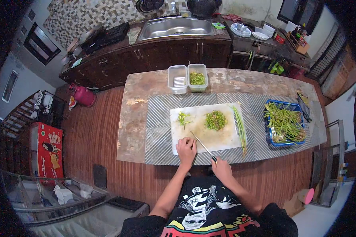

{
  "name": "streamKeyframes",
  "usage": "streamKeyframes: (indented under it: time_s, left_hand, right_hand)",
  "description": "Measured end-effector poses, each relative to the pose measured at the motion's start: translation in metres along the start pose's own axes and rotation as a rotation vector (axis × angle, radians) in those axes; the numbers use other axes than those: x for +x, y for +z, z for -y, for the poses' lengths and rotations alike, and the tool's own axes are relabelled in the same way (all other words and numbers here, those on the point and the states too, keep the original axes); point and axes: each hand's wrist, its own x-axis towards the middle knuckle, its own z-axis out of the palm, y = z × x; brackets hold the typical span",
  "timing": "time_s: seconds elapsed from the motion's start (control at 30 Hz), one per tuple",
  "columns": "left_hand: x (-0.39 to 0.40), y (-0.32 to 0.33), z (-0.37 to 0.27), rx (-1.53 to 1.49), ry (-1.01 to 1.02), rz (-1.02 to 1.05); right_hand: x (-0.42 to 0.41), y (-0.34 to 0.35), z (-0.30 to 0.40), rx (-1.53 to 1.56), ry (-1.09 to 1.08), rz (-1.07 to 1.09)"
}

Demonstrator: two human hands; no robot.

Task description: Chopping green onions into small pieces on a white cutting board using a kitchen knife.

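My right hand (pixel 222 169) grips the dark handle of a kitchen knife (pixel 202 144), whose blade slants up and left over the white cutting board (pixel 201 110). Close to the blade, my left hand (pixel 186 149) rests on the board's front left part with its fingers curled; whether anything lies under the fingertips is hidden. Beyond it sits a small bunch of green trimmings (pixel 183 119). A mound of chopped greens (pixel 216 120) lies right of the board's middle. Along the right edge stretch several long green stalks (pixel 240 127), partly off the board.
A blue plastic basket (pixel 267 130) of leafy greens stands at the right, beside a dark pouch-like item (pixel 304 106). Behind the board are a clear plastic container (pixel 178 71) and another container (pixel 198 88) holding chopped greens. A steel sink (pixel 178 28) is set in the far counter.
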Motion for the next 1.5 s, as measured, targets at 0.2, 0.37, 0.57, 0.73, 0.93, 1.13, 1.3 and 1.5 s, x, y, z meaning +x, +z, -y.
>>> streamKeyframes:
  time_s: [0.2,0.37,0.57,0.73,0.93,1.13,1.3,1.5]
  left_hand:
    - [0.002,0.000,-0.001,0.001,-0.005,0.009]
    - [0.001,0.000,0.001,0.006,-0.012,0.009]
    - [0.015,0.002,-0.003,0.069,0.010,0.130]
    - [0.020,0.008,-0.005,0.050,0.016,0.104]
    - [0.017,0.010,-0.002,0.021,0.015,0.087]
    - [0.022,-0.002,-0.004,-0.164,-0.025,-0.013]
    - [0.022,-0.002,0.000,-0.076,0.032,0.062]
    - [0.017,0.000,0.001,-0.014,0.020,0.117]
  right_hand:
    - [0.000,-0.002,-0.008,-0.069,-0.011,0.020]
    - [-0.002,-0.019,-0.018,-0.041,0.076,-0.008]
    - [0.003,-0.013,-0.021,0.000,0.082,-0.028]
    - [0.000,-0.010,-0.021,0.074,0.067,-0.040]
    - [-0.001,0.000,-0.018,0.027,0.013,-0.014]
    - [0.000,0.002,-0.016,-0.066,0.056,0.015]
    - [0.003,-0.002,-0.015,-0.128,0.057,0.026]
    - [0.006,-0.004,-0.020,-0.174,0.035,-0.004]
